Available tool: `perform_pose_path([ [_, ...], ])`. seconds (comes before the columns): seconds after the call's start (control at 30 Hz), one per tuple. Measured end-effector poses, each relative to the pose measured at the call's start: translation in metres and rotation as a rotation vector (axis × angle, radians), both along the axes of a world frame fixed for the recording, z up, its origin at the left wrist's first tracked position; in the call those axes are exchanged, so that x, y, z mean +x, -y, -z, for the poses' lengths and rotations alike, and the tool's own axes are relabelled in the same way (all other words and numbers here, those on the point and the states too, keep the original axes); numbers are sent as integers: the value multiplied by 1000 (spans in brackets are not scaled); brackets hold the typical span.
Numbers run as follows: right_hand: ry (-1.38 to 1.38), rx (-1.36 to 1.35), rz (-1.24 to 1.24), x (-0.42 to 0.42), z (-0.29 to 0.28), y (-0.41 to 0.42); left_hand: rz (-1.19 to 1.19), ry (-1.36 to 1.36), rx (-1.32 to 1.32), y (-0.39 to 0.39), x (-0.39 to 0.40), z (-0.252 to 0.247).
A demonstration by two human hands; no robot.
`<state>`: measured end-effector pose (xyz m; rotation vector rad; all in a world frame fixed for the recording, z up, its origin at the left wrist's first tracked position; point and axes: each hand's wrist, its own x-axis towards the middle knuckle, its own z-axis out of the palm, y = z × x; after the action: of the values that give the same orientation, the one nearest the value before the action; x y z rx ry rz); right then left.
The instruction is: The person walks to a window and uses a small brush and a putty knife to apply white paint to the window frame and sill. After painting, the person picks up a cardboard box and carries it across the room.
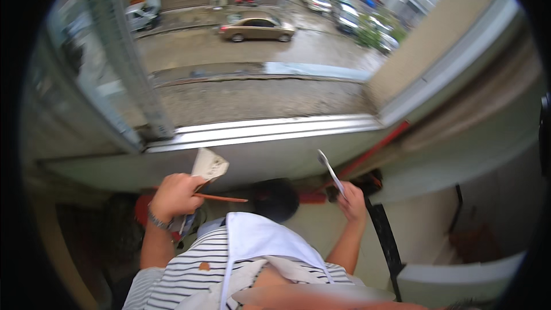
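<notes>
In my left hand (178, 193), which wears a metal-banded watch (159, 220), is a cream flat piece (210, 165) with dark marks. It juts up from the fingers towards the window track; its exact kind is unclear. A thin reddish-brown stick (224, 198) also comes out of this grip, pointing right. My right hand (354, 203) holds a white toothbrush (331, 172) by its handle. The toothbrush head points up and left, in front of the wall below the window. Both hands are apart from the aluminium sliding-window track (267, 130).
A sliding window frame (125, 51) stands at the left of the opening. Beyond the rough outer ledge (258, 100) is a wet street with cars. Below lie a black round container (275, 200) and a red object (313, 198). A long red pole (370, 151) leans at the right.
</notes>
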<state>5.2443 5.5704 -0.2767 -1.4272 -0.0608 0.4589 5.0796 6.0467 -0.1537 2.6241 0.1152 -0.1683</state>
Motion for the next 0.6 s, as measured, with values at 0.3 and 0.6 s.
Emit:
perform_pose_path([
  [0.3, 4, -746, 57, -22, 96, -19, -88, -10, -41, -24, -33, 17],
  [0.6, 366, 115, -137, 20, -71, -214, -206, 7, -32, -34, -84, 25],
])
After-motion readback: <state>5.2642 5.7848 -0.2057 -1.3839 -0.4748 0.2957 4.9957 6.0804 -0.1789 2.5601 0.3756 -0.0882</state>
